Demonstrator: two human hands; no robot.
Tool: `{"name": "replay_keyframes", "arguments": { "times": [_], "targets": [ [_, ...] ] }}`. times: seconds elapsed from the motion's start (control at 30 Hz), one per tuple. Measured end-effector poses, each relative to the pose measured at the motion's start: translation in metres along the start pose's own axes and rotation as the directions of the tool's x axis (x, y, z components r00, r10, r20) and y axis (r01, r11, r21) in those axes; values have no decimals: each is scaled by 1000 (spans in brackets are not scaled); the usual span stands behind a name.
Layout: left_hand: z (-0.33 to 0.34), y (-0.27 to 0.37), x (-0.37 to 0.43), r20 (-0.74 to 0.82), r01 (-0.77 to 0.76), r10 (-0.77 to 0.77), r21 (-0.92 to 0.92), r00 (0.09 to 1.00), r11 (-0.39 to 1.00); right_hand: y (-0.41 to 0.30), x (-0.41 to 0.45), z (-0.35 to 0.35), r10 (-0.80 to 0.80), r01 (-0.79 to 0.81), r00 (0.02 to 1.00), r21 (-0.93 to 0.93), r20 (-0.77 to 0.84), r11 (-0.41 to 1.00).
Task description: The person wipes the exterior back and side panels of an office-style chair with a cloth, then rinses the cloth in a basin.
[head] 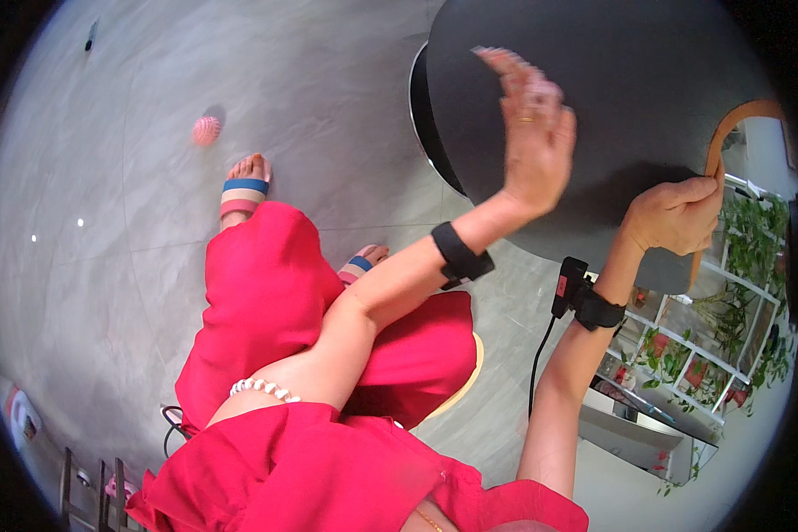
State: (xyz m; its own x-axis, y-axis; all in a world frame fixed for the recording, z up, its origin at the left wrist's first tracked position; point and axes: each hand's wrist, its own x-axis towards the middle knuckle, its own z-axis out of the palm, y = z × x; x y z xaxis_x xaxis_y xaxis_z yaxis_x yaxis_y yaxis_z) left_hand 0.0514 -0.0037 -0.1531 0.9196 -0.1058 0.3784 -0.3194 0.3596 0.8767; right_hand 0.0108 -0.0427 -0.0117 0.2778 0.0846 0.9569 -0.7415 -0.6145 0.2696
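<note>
My left hand (537, 143) is raised over a large dark grey surface (612, 80) with a rounded edge. Its fingers are slightly bent and blurred, with nothing in them, and a ring sits on one finger. Further right, my right hand (678, 216) is closed around a curved orange-brown strip (721, 136) along the right side of the dark surface. A grey flap (668, 271) with the same brown edging shows just below that hand. Whether strip, flap and dark surface are one piece, I cannot tell. Black straps with small boxes are on both wrists.
A pink knobbly ball (206, 131) lies on the grey floor (153, 173) beyond my sandalled foot (245, 189). A black cable (537, 366) hangs from the right wrist box. Potted plants (745, 233) fill a white rack at the right. A slatted rack (83, 495) stands lower left.
</note>
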Motion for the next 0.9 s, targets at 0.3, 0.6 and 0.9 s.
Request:
{"name": "replay_keyframes", "arguments": {
  "times": [0.3, 0.6, 0.9],
  "targets": [
    [-18, -39, 17, 205, -173, 78, 501, 976, 848, -11, 3, -5, 58, -58, 998, 35, 3, 998],
    [-55, -174, -8, 44, 650, -649, -26, 760, 759, -23, 17, 2, 41, -41, 999, -8, -32, 999],
    [-12, -73, 8, -5, 18, -17, 291, 1000, 956, -21, 18, 11, -43, 38, 996, -75, -74, 996]
  ]
}}
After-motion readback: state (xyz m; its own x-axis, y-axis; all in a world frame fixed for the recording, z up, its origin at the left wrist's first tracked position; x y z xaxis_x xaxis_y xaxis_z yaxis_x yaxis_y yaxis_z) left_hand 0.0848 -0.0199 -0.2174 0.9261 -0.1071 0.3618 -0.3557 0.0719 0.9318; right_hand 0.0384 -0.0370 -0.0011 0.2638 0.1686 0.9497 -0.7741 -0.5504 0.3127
